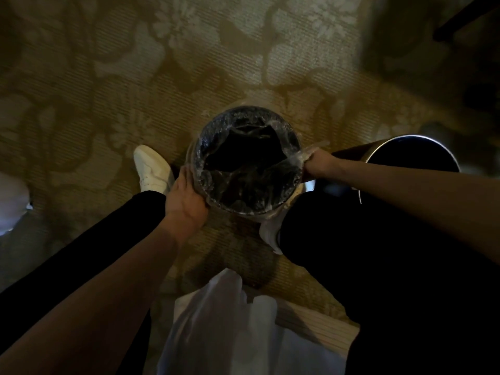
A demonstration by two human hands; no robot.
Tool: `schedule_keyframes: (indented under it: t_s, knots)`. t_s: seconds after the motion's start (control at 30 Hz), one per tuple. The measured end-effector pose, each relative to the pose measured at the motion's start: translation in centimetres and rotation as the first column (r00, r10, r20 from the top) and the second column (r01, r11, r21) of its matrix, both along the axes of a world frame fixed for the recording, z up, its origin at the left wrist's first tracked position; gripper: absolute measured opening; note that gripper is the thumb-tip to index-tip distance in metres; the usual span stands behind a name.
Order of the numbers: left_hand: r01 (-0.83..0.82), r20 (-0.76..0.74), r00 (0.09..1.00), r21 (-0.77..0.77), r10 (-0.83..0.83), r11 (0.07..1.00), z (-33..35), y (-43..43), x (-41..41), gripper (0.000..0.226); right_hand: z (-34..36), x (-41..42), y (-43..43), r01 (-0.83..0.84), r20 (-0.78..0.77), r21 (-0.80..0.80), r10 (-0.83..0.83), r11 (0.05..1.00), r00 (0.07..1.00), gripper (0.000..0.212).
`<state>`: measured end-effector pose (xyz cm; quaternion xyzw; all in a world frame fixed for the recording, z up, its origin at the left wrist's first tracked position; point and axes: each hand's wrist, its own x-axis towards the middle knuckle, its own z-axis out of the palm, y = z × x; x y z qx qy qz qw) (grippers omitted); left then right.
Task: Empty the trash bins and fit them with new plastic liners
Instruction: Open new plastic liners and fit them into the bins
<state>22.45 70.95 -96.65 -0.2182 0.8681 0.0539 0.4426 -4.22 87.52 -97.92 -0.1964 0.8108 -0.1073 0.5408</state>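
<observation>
As the clear liner (208, 143) looks thin, slack and easily torn, it is best held at its edge over the rim of the trash bin (281, 204), on the carpet (243, 63), where left grip (186, 196) curls round the rim and right grip (318, 163) pinches film.

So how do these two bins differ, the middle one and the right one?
The middle bin stands upright with a clear plastic liner over its rim; the right bin lies tipped, brown side showing, its shiny rim bare as far as I can see. The left hand and right hand grip the middle bin's rim, not the right bin's. Both are round and dark inside.
</observation>
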Motion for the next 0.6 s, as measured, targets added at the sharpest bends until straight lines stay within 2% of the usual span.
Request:
schedule_keyframes:
  t_s: [0.07,0.2,0.3,0.43,0.5,0.6]
  knots:
    - [0.031,0.021,0.999,-0.027,-0.03,0.999,-0.2,-0.2,-0.1,0.072,-0.2,0.2,0.2,0.106,0.015,-0.016,-0.106,0.994,0.994,0.026]
    - [-0.035,0.007,0.999,-0.038,0.035,0.999,0.3,0.0,-0.3,0.075,-0.4,0.5,-0.4,0.073,-0.03,0.048,-0.071,0.996,0.997,0.032]
    - [-0.05,0.004,0.999,-0.039,0.05,0.998,0.0,-0.1,0.1,0.075,-0.3,-0.2,-0.4,-0.019,-0.25,0.045,0.03,0.999,0.968,0.035]
    - [-0.023,0.03,0.999,-0.035,0.024,0.999,-0.4,-0.3,0.2,0.073,-0.3,-1.4,-0.3,0.029,-0.45,0.008,-0.022,1.0,0.893,0.03]
    - [-0.091,0.032,0.995,-0.027,0.092,0.996,-0.3,-0.5,0.3,0.071,-0.4,-2.0,-0.5,0.067,-0.461,-0.023,-0.07,0.997,0.885,0.028]
    - [-0.295,-0.034,0.954,0.045,0.297,0.954,0.4,-0.9,0.0,0.055,-0.1,-2.7,-0.9,0.145,-0.418,-0.056,-0.155,0.988,0.895,0.028]
